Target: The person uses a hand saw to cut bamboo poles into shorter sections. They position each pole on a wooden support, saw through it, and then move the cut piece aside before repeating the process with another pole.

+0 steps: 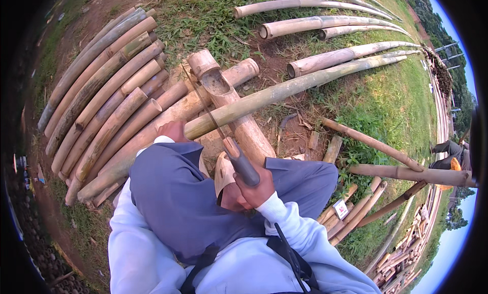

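Note:
A long greenish bamboo pole (284,93) lies across a notched bamboo block (249,131) in front of me. My right hand (256,187) is wrapped round the dark grip of a handsaw (208,108). Its thin blade crosses the pole and points away to the far left; whether it has cut into the pole I cannot tell. To the left of the blade, my left hand (173,131) is closed over the pole, its fingers partly hidden behind my raised knee. A cut bamboo piece (223,172) shows between my legs.
Several cut bamboo lengths (101,90) lie side by side at the left. Long poles (325,22) stretch over the grass at the far right. A bamboo frame (396,172) and a pile of short pieces (406,248) are to the right, near a person's legs (452,154).

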The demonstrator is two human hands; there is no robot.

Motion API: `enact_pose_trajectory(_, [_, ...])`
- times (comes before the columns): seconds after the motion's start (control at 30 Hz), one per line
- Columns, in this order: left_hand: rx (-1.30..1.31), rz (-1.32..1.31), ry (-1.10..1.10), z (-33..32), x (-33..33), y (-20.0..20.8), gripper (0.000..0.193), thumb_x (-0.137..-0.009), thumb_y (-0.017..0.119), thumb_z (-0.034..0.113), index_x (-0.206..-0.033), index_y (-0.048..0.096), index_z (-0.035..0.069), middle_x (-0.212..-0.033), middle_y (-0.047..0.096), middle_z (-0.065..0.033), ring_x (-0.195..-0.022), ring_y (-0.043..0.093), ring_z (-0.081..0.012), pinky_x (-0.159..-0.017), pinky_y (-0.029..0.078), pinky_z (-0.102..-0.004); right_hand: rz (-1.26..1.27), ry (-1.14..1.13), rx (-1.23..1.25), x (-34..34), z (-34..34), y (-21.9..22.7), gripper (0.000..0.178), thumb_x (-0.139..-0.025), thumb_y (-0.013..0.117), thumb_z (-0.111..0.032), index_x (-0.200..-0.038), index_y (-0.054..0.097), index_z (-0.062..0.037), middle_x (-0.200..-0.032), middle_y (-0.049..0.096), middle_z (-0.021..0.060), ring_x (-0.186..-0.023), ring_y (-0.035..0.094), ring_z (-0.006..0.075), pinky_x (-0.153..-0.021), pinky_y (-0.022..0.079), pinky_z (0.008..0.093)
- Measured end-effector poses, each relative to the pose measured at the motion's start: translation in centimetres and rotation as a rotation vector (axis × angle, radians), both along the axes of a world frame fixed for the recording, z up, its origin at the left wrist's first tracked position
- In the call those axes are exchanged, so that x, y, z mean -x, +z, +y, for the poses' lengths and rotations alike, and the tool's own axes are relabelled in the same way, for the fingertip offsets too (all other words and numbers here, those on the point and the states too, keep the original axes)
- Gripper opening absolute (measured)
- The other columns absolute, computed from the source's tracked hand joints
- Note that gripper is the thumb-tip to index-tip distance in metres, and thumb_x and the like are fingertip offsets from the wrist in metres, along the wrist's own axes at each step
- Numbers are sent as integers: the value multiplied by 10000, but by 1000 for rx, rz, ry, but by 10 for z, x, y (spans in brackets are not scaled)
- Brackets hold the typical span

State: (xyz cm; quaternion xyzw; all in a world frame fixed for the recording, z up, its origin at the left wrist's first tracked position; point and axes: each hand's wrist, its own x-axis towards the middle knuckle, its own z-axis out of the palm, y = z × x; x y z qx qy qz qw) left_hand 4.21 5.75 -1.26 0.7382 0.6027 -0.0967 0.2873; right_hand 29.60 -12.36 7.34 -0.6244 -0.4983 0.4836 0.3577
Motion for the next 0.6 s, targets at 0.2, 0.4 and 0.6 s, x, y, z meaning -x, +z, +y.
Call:
enact_pose_trajectory(0.2, [-4, -10, 38, 2, 6, 2, 769, -600, 871, 499, -1179, 697, 24, -1080, 726, -243, -1079, 682, -415, -967, 505, -489, -232, 88, 69, -57, -104, 100, 230, -836, 724, 6, -1065, 703, -3, -721, 673, 100, -621, 671, 163, -617, 515, 295])
enact_pose_trajectory(0.4, [-14, -59, 28, 5, -16, 10, 723, -619, 854, 462, -1185, 701, 40, -1082, 727, -239, -1069, 682, -421, -981, 495, -485, -101, 21, -39, -10, 15, -15, 171, -854, 710, -61, -1002, 669, 14, -734, 664, 120, -677, 653, 151, -639, 514, 335])
enact_pose_trajectory(0.6, [-47, -32, 35, 2, 1, 5, 759, -609, 864, 493, -1191, 694, 36, -1090, 726, -235, -1069, 683, -420, -968, 504, -476, -31, 27, -2, -21, -38, 37, 254, -833, 728, -27, -1084, 692, -15, -768, 672, 125, -670, 666, 170, -662, 530, 320])
